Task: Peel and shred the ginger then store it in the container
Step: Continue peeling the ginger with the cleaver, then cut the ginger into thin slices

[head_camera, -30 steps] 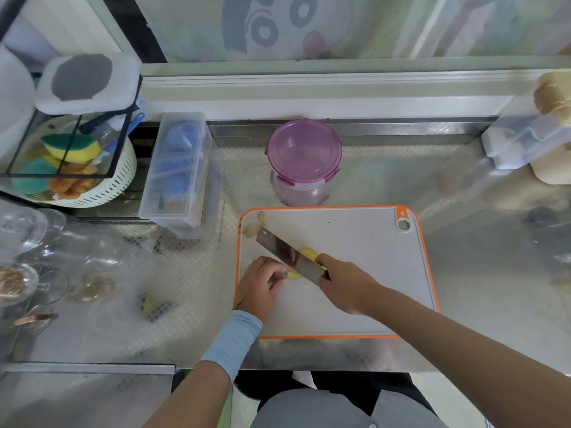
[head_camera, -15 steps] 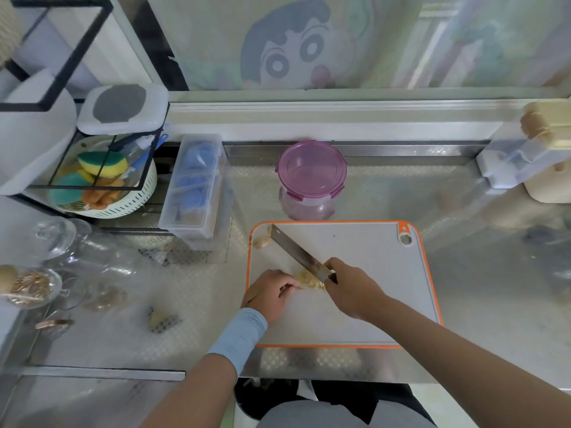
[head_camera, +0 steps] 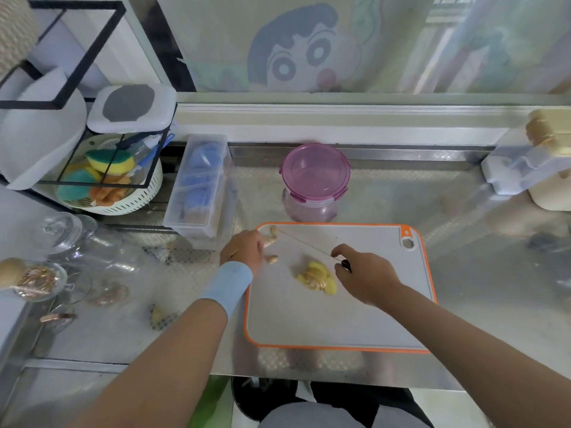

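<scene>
A grey cutting board (head_camera: 355, 313) with an orange rim lies on the steel counter. Cut yellow ginger pieces (head_camera: 316, 278) sit in a small heap near its middle. My right hand (head_camera: 361, 273) grips the knife (head_camera: 304, 244) by its handle, blade edge-on and pointing to the board's far left corner. My left hand (head_camera: 244, 250) is at that corner, its fingers on a knobby unpeeled ginger piece (head_camera: 272, 237); another small piece (head_camera: 272, 258) lies just beside the hand. The purple-lidded container (head_camera: 315, 180) stands shut behind the board.
A clear box (head_camera: 200, 186) with blue items stands left of the container. A white basket (head_camera: 108, 186) with sponges sits under a black rack at far left. Glass jars (head_camera: 61, 236) and a ginger scrap (head_camera: 159, 316) lie left of the board. White boxes (head_camera: 525, 168) crowd the right.
My left hand left the ginger under the knife and reached to the board's far left corner. The knife lifted and turned edge-on. The cut heap now lies bare. The camera tilted up.
</scene>
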Available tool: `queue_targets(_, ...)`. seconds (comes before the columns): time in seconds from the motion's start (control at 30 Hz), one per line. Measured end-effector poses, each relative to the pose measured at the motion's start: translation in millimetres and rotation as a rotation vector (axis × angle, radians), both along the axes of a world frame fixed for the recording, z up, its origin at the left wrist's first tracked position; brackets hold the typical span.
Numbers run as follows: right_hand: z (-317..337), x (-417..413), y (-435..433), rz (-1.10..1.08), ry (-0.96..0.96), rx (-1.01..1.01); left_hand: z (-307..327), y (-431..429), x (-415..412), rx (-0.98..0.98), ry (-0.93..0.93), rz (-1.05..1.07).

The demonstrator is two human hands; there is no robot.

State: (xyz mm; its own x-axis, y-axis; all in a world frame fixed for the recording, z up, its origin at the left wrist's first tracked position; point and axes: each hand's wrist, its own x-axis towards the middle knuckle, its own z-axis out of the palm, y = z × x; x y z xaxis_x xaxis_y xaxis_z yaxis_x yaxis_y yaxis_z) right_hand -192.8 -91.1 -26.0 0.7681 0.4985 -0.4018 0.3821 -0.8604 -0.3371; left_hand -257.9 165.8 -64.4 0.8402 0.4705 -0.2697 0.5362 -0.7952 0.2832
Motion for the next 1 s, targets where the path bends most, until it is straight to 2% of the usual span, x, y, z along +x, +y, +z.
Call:
queue_targets(0.1, -5.7, 9.3, -12.1, 0.033, -0.053, 0.021, 1.6, -10.0, 0.7, -0.009, -0.192, 0.046)
queue_targets(0.23, -20.3, 19.2, -40.0, 0.044, -0.097, 0.031, -14.0, -42.8, -13.0, -0.135, -0.294, -0.199)
queue_targets(0.33, -33.3, 21.2, -58.8, 0.052, -0.126, 0.012, -20.8, -63.5, -11.8, -0.230, -0.184, -0.288)
queue_targets(0.47, -46.7, 16.3, -73.5, 0.050, -0.086, 0.028, -19.5, -85.9, -3.4, -0.223, 0.015, -0.364)
queue_targets(0.6, -54.3, 7.6, -77.9, 0.032, -0.109, 0.046, -19.2, -94.3, -4.3, -0.260, 0.060, -0.335)
queue_targets(0.73, -59.3, 4.4, -75.5, 0.053, -0.251, -0.053, -17.0, -98.4, -7.5, -0.279, 0.108, -0.351)
queue_targets(0.8, -56.2, 4.9, -72.5, 0.080, -0.296, -0.120, -13.8, -101.2, -10.8, -0.284, 0.119, -0.396)
queue_targets(0.87, -46.0, 4.3, -66.7, 0.102, -0.259, -0.180, -12.1, -98.9, -14.4, -0.264, 0.085, -0.406)
queue_targets(1.0, -34.3, 2.1, -47.0, 0.043, -0.280, -0.250, -7.7, -72.0, -16.9, -0.116, -0.056, -0.289)
